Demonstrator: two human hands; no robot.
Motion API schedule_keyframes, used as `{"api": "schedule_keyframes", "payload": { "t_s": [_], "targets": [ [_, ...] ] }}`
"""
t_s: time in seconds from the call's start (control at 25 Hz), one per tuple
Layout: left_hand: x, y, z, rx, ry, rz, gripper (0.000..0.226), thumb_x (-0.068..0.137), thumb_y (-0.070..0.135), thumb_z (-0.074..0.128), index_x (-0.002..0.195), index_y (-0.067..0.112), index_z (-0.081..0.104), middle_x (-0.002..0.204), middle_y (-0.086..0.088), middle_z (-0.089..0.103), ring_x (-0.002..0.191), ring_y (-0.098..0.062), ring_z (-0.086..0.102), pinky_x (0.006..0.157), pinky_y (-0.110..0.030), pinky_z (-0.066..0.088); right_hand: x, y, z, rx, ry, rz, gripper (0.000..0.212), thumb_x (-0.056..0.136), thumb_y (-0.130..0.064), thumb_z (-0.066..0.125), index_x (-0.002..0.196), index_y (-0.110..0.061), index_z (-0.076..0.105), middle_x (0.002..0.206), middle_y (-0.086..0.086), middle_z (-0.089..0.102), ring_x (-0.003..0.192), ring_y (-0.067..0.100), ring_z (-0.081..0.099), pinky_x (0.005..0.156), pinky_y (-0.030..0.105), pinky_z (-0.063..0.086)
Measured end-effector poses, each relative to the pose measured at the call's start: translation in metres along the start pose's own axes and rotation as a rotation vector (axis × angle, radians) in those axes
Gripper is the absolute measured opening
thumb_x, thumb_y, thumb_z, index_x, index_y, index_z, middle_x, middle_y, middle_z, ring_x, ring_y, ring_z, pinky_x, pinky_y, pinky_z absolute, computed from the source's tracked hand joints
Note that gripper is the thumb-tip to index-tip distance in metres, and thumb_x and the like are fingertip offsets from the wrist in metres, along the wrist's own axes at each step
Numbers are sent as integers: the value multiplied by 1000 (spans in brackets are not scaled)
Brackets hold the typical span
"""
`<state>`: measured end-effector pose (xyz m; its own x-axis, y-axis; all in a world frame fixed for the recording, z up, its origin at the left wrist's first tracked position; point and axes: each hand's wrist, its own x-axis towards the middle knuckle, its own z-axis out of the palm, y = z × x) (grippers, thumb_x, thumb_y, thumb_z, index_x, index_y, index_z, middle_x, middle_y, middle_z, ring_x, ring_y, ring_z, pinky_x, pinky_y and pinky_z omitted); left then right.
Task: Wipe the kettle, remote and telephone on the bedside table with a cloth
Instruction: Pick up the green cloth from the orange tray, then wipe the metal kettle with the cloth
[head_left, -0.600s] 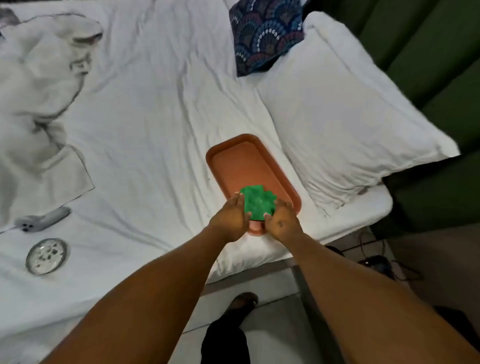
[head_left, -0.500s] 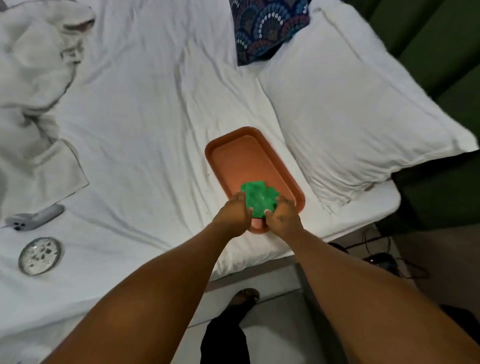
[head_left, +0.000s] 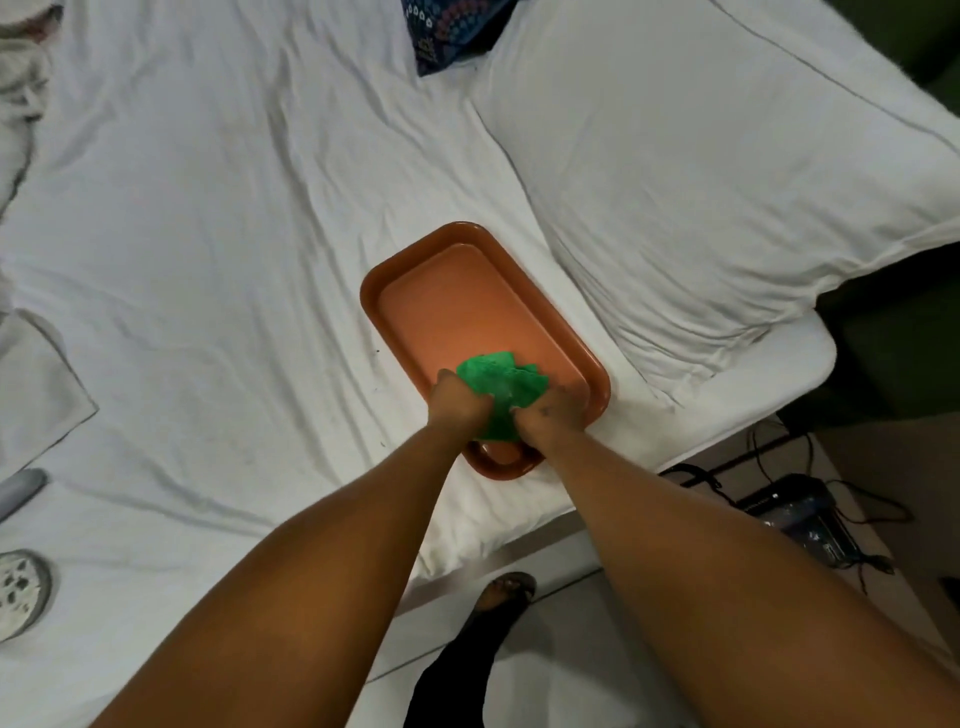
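Observation:
A bright green cloth (head_left: 501, 387) is bunched over the near end of an orange-brown tray (head_left: 457, 306) that lies on the white bed. My left hand (head_left: 457, 405) grips the cloth's left side and my right hand (head_left: 545, 423) grips its right side, fists close together. The grey remote (head_left: 18, 491) lies at the left edge of the bed, partly cut off. No kettle or telephone is in view.
A large white pillow (head_left: 701, 171) lies right of the tray, a patterned dark cushion (head_left: 447, 31) behind it. A round patterned dish (head_left: 18, 592) sits on the sheet at the lower left. Cables and a dark device (head_left: 800, 514) lie on the floor, right of my foot (head_left: 506, 592).
The view has shifted left and closer. Both hands stay on the green cloth, which is now more bunched between them and hangs lower over the tray's near end.

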<state>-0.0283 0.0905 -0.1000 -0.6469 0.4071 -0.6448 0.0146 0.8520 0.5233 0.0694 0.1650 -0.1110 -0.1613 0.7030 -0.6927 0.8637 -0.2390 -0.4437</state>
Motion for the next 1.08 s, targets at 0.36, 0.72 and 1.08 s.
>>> {"api": "schedule_keyframes", "payload": {
  "t_s": [0.36,0.72,1.08],
  "targets": [
    [-34,29,24,-640,-300,-126,11,80,-1,72,90,0,67,86,-19,78,76,-32,77,63,-39,63,-20,62,-78,522,5,39,40,67,-17,79,105,-9,67,104,12,72,92,28,68,86,43,57],
    [-167,104,197,-408,-877,11,26,84,-10,57,92,6,76,91,-15,78,80,-27,76,64,-36,63,-86,264,-198,805,241,139,13,78,-6,74,73,-15,65,72,-2,67,54,4,63,44,14,48],
    [-319,76,382,-66,-1056,43,42,87,-16,51,129,-13,54,130,-34,59,117,-44,59,99,-53,49,-169,480,-241,993,496,350,18,79,-8,72,74,-24,63,86,5,69,63,6,64,44,13,46]
  ]
}}
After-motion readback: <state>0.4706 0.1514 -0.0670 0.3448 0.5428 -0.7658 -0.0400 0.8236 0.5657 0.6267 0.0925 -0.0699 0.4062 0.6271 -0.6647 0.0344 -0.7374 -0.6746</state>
